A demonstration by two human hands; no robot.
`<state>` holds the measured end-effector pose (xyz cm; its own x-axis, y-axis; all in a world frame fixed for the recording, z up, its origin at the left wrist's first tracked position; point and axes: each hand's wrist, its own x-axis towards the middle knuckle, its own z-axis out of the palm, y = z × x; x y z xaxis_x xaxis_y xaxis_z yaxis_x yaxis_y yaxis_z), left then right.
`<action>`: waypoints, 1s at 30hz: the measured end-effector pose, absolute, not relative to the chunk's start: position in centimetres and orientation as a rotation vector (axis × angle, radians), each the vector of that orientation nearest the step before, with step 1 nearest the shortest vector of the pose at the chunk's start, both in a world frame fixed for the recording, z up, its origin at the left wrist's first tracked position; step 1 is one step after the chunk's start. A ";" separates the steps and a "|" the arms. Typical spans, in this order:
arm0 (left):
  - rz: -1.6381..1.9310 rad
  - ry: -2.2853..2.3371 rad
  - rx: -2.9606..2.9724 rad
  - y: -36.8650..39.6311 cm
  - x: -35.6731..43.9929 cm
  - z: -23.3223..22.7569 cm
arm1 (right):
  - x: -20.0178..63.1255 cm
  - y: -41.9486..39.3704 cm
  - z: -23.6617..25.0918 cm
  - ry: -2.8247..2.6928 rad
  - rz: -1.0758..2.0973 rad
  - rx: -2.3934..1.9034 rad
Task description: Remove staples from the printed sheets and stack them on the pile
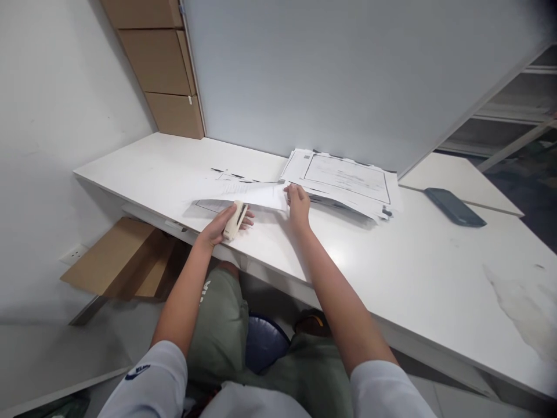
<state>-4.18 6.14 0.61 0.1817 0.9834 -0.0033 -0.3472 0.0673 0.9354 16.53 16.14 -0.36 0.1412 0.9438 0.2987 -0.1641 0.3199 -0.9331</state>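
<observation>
My left hand (220, 226) is closed around a cream-coloured stapler (236, 220), with its thumb on top and fingers showing beyond it. The stapler is tilted, near the table's front edge. Between the thumb and fingers of my right hand (298, 203) is the right end of a white sheet of paper (261, 194), which is raised and bowed above the table. Other printed sheets lie partly hidden beneath it. Just beyond my right hand is a stack of printed papers (343, 177), uneven at its edges, with a large framed outline on the top page.
The white table (369, 261) runs along a pale panel (331, 75). A dark grey flat case (455, 207) lies at the right. Stacked cardboard boxes (159, 64) stand at the back left, and an open cardboard box (117, 255) is below the table's left side.
</observation>
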 end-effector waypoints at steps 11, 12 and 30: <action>1.258 0.819 0.828 6.4 -4.3 0.6 | 15.8 16.1 -0.5 -1.140 0.854 -0.838; 1.266 0.824 0.823 6.4 -4.4 0.7 | 15.8 15.7 -0.2 -1.164 0.811 -0.839; 1.561 0.933 0.387 6.5 -3.8 2.2 | 15.3 12.1 2.8 -1.260 0.881 -0.710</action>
